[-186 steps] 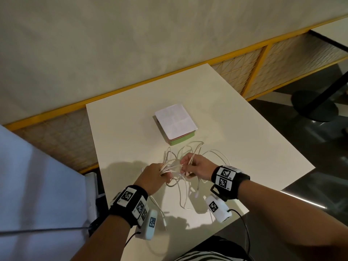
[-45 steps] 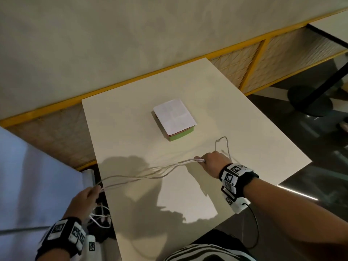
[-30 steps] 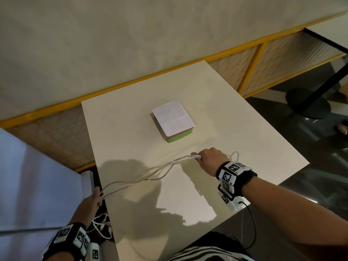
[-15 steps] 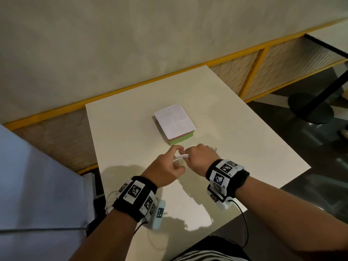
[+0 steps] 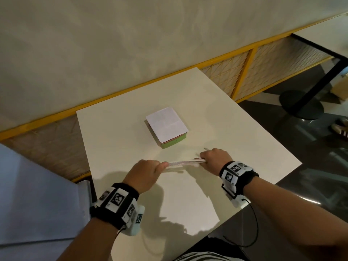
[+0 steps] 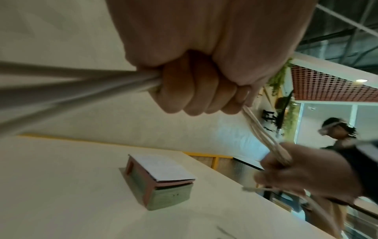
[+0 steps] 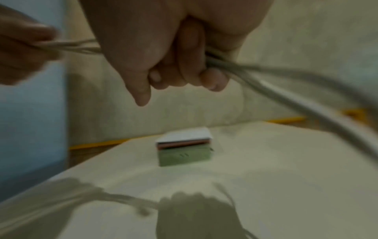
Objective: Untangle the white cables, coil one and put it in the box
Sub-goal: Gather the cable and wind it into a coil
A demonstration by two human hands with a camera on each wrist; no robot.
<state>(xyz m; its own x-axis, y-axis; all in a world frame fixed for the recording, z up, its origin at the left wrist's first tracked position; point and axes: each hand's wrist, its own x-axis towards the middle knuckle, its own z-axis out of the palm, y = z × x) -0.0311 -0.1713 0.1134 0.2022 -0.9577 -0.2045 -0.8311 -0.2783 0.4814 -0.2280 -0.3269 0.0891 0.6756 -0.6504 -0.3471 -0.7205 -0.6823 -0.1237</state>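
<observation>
A bundle of white cables (image 5: 185,162) runs taut between my two hands above the table's near half. My left hand (image 5: 145,174) grips the strands in a fist; in the left wrist view its curled fingers (image 6: 196,93) wrap the cables (image 6: 81,85), which trail off to the left. My right hand (image 5: 216,157) also holds the strands in a fist (image 7: 184,67), with loose cable (image 7: 296,97) hanging to its right. The small box (image 5: 166,127), green with a pink band and a white lid, sits closed beyond my hands, also seen as box (image 6: 159,179) and box (image 7: 184,145).
The cream table (image 5: 120,129) ends close on the right and near sides. A wall with a yellow rail (image 5: 47,119) runs behind. A pale blue surface (image 5: 28,194) lies to the left. A black table base (image 5: 301,104) stands on the dark floor; another person (image 6: 337,134) is behind.
A second ago my left hand was off the table's left edge with the cables stretched long. It came in to my right hand, and now draws leftward along the strands.
</observation>
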